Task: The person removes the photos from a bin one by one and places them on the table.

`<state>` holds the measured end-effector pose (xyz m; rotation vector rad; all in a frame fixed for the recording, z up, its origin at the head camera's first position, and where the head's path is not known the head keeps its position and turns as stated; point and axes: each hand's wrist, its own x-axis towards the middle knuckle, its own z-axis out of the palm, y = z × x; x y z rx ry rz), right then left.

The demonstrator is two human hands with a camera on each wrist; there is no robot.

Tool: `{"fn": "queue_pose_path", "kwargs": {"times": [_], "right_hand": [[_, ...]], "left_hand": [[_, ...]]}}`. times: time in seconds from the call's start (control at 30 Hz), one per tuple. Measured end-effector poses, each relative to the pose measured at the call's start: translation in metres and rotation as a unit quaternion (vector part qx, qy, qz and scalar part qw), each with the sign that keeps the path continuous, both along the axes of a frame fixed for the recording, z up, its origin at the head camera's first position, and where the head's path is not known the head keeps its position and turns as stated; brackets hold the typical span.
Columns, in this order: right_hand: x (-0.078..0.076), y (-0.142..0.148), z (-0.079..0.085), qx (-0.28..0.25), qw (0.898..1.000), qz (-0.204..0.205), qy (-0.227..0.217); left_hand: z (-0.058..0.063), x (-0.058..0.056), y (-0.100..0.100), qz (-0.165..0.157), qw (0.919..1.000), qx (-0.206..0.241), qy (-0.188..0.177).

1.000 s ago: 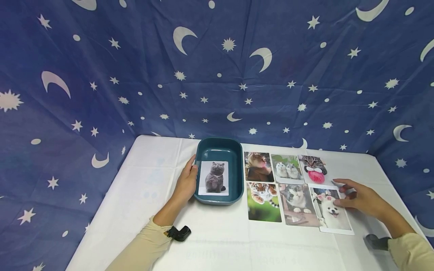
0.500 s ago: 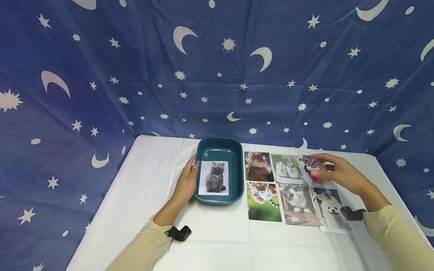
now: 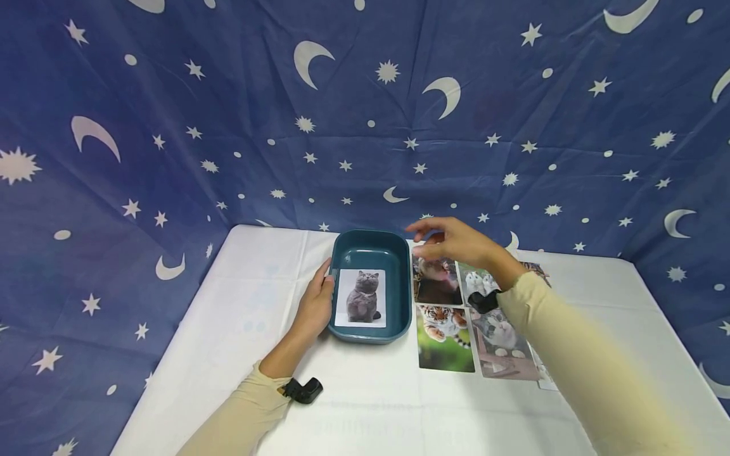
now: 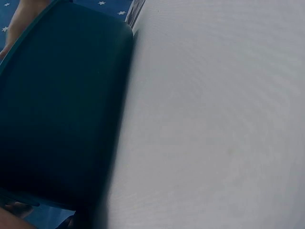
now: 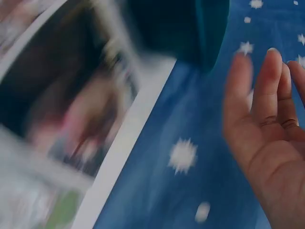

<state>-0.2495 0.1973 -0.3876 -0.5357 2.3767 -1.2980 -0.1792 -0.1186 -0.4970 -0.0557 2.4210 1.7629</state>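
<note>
A dark teal tray [image 3: 372,243] stands near the back edge of the table. Inside it lies a photo card of a grey cat [image 3: 362,299]. My left hand [image 3: 316,301] holds the tray's left side, thumb at the rim. Above the tray's back right corner and a brown animal card [image 3: 436,282], my right hand [image 3: 453,242] reaches in with loosely bent fingers and nothing between them. The right wrist view also shows this hand [image 5: 271,129] bare. A tiger cub card [image 3: 445,339] and a cat card [image 3: 502,345] lie in the front row.
My right sleeve [image 3: 576,354] covers most of a card [image 3: 546,377] at the front right and part of the back row, including a hamster card [image 3: 474,280]. A blue cloth [image 3: 365,114] with moons and stars hangs behind the white-covered table [image 3: 365,405].
My right hand has swept left from the dog card, across the back row, to the tray's back right corner. My left hand, the tray and the cards have stayed in place.
</note>
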Motion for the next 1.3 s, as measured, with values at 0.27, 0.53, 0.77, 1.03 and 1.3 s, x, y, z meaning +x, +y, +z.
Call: {"fn": "queue_pose_path", "kwargs": {"times": [0.27, 0.53, 0.77, 1.03, 1.3], "right_hand": [[-0.021, -0.080, -0.006, -0.037, 0.994, -0.002, -0.099], [-0.027, -0.119, -0.034, 0.009, 0.990, -0.067, -0.127], [-0.021, -0.126, -0.045, 0.061, 0.983, -0.117, -0.130], [-0.014, -0.132, -0.051, 0.108, 0.978, -0.124, -0.125], [-0.004, -0.130, -0.044, 0.150, 0.984, -0.070, -0.065]], "left_hand": [[-0.001, -0.001, 0.001, -0.004, 0.9999, 0.010, 0.003], [0.002, -0.001, 0.002, -0.010, 0.9999, 0.012, -0.001], [0.003, 0.001, 0.002, -0.011, 0.9999, 0.006, -0.005], [0.001, 0.000, 0.000, -0.009, 1.0000, 0.003, 0.000], [0.001, 0.000, -0.002, -0.003, 1.0000, 0.000, -0.004]]}}
